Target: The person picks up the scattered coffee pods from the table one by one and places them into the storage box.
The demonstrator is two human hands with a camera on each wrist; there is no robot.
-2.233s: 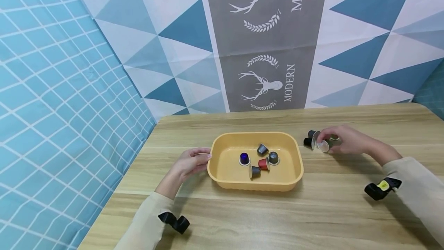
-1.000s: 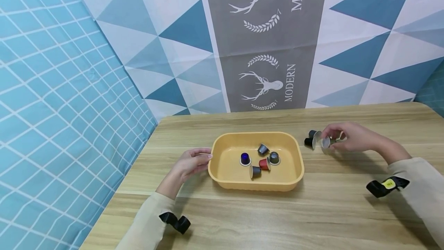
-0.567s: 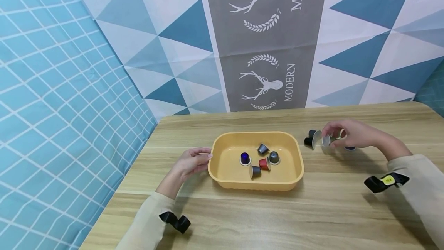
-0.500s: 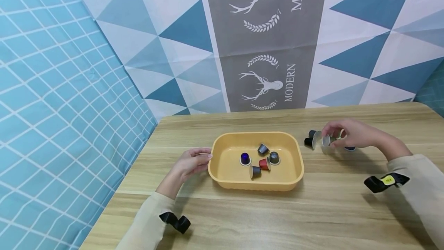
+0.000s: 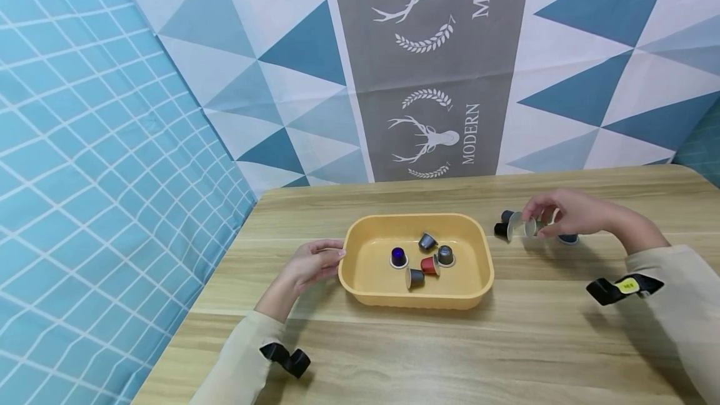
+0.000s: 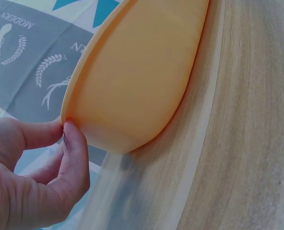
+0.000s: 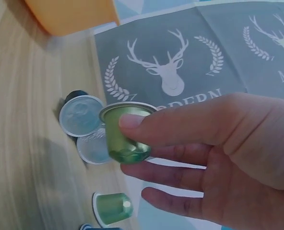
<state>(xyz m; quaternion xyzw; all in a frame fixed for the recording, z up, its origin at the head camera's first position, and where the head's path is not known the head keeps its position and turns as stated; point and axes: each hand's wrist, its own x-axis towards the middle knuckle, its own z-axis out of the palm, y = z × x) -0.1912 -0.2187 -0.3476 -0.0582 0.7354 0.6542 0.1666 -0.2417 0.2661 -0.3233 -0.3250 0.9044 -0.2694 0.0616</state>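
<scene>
Pinched a green capsule [image 7: 120, 139] between closed thumb and fingers of the right grip [image 7: 238, 148], left of centre in the right wrist view; held it near upright along its long axis, with narrow end pointing down-frame. Pinched a yellow tray [image 6: 137, 72] by its edge, with left grip [image 6: 36, 201] closed.

Indoor spot, prob. a makeshift filming corner; can't tell if it's in a home, lab or office bldg. Wood-grain counter [image 5: 360, 355] stands vs. a printed backdrop cloth [image 5: 433, 74] w/ white stag heads, leaf sprigs, "MODERN" lettering & blue/white triangles, creased like hung fabric. Blue grid-pattern sheet [image 5: 101, 174], wrinkled, closes off the L side of the head view. Black wrist cams [image 5: 624, 288] also suggest a recording setup.
</scene>
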